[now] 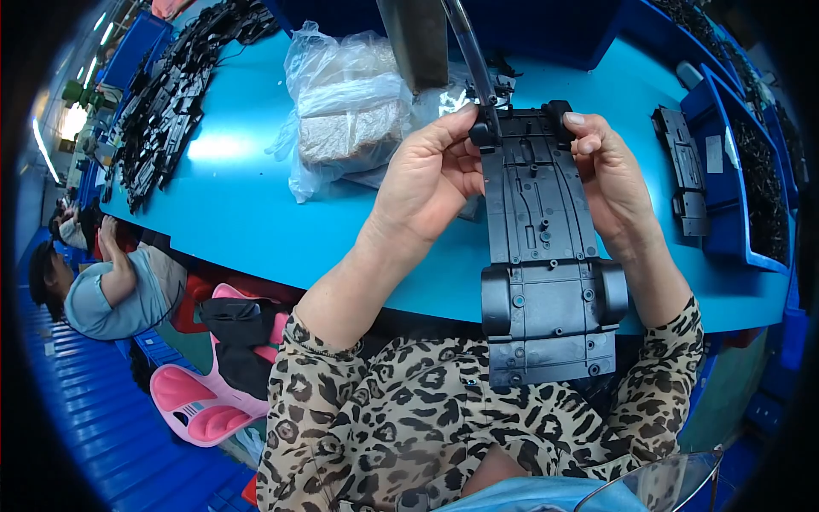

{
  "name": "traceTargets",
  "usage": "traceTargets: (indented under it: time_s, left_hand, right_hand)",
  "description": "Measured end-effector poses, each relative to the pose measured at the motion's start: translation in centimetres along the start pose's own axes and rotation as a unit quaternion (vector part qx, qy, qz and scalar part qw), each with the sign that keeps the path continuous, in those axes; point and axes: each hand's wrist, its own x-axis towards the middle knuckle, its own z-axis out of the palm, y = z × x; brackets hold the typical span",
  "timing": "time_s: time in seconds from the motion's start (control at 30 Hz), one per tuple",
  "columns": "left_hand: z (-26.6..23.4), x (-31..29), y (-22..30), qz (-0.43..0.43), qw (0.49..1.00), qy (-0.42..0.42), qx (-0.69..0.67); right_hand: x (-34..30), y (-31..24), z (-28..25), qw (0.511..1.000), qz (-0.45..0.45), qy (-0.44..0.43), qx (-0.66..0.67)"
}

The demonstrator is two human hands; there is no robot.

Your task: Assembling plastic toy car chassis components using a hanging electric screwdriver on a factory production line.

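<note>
A long black plastic toy-car chassis [546,230] hangs between my hands, its studded, ribbed face toward me and its lower end near my chest. My left hand [431,175] grips its far left corner, thumb on top beside a black wheel-like part. At the far right corner my right hand [610,171] is closed on the edge, thumb by another black rounded part [558,119]; some of its fingers are hidden behind the chassis. A shiny metal rod [469,51] comes down to the chassis's far left corner; whether it touches cannot be made out.
On the blue table [247,213] lies a clear plastic bag [350,111] around a wrapped block. Black parts are heaped [171,102] at the far left. Another chassis [682,171] lies at the right beside a blue bin [746,188] of black pieces. A co-worker [124,282] sits at left, near a pink chair [205,401].
</note>
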Motion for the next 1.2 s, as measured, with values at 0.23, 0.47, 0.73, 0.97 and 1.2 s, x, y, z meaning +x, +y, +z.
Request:
traceTargets:
  time_s: [0.23, 0.47, 0.73, 0.97, 1.2]
  left_hand:
    - [-0.6, 0.3, -0.5, 0.026, 0.999, 0.038, 0.007]
    - [-1.0, -0.4, -0.8, 0.031, 0.994, 0.045, 0.094]
    - [-1.3, -1.3, -0.4, 0.017, 0.988, 0.048, 0.143]
    - [-3.0, -5.4, 0.8, 0.02, 0.98, 0.097, 0.173]
    - [-10.2, -10.8, 8.5, 0.212, 0.953, 0.208, 0.061]
  right_hand:
    - [0.2, 0.1, 0.1, 1.0, -0.001, -0.008, -0.028]
    - [0.8, 1.5, -1.3, 0.999, -0.004, -0.01, -0.039]
    - [0.9, 2.1, -1.1, 0.998, 0.0, -0.028, -0.049]
    - [0.0, 2.9, 0.1, 0.975, 0.077, -0.094, -0.188]
    - [0.6, 3.2, -1.7, 0.98, 0.08, -0.072, -0.167]
